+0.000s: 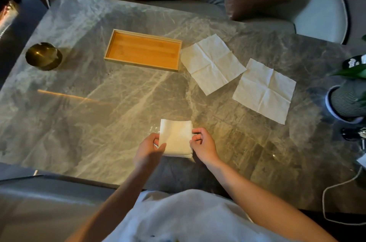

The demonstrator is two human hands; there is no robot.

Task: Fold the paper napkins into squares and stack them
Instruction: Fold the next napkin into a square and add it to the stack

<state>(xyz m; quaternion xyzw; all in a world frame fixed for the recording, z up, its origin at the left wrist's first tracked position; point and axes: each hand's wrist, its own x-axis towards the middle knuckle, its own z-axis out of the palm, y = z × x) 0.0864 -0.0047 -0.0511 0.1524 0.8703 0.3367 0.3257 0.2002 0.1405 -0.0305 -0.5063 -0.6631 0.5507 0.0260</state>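
Both hands, left hand and right hand, pinch the side edges of a folded napkin near the table front edge; two open napkins lie toward the right edge.

Soft, matt paper is seen in the folded napkin and the two creased open napkins; glossy veined stone is shown by the table, smooth wood by the tray, dull brass-like metal by the bowl
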